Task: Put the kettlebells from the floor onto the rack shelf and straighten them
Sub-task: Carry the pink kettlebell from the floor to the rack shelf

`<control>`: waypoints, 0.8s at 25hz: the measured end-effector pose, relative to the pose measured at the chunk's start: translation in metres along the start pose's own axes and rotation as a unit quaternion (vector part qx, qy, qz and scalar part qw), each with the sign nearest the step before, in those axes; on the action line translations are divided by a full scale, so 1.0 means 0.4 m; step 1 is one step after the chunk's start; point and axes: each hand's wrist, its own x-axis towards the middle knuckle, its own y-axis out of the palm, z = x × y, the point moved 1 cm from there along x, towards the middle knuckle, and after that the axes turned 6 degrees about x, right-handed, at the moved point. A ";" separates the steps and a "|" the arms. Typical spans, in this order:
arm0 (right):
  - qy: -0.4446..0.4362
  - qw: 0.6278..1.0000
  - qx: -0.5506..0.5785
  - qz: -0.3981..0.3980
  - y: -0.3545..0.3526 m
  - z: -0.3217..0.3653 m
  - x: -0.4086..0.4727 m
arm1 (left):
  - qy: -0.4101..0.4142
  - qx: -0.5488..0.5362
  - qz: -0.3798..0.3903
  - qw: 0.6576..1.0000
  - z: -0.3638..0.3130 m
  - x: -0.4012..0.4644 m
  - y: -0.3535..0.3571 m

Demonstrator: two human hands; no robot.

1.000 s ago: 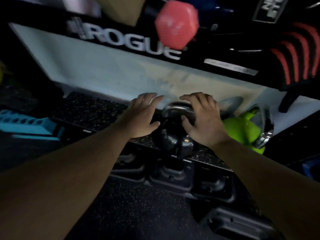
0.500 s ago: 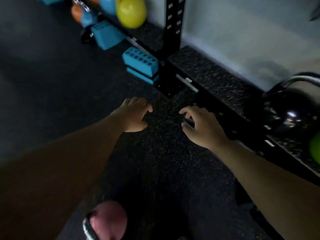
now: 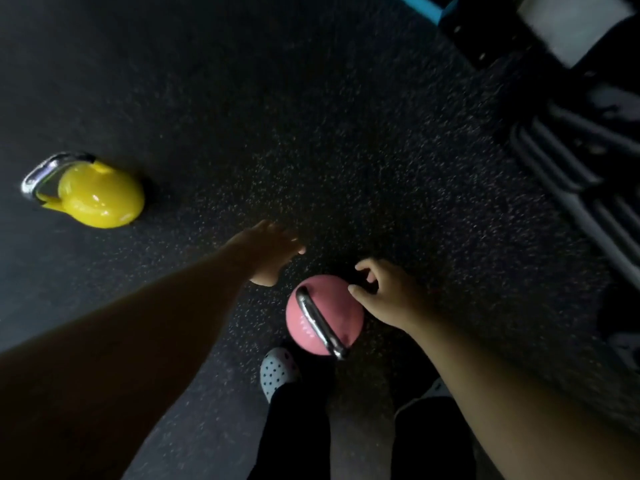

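Dark speckled rubber floor under me fills most of the view. My pale shoe with dark dots is near, bottom centre, with my black trouser legs below it; a second shoe to the right is mostly hidden. Far right there's a blue block cut off by the top edge, a white panel near it, and dark ribbed bars running down the right side, too blurred to identify.
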 end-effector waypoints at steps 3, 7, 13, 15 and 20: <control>0.088 0.991 -0.013 0.100 0.201 -0.063 0.003 | 0.039 0.000 0.010 0.999 -0.038 0.059 0.145; 0.126 0.985 0.034 0.115 0.371 -0.127 -0.002 | 0.122 0.004 -0.005 0.993 -0.140 0.167 0.276; 0.175 0.979 0.097 0.047 0.383 -0.133 -0.007 | 0.134 -0.151 -0.019 0.979 -0.160 0.203 0.312; 0.172 0.981 0.091 0.019 0.327 -0.122 -0.004 | 0.112 -0.196 0.006 0.974 -0.162 0.193 0.274; 0.148 0.988 0.047 -0.028 0.086 -0.085 -0.024 | 0.107 -0.245 0.000 0.964 -0.176 0.175 0.082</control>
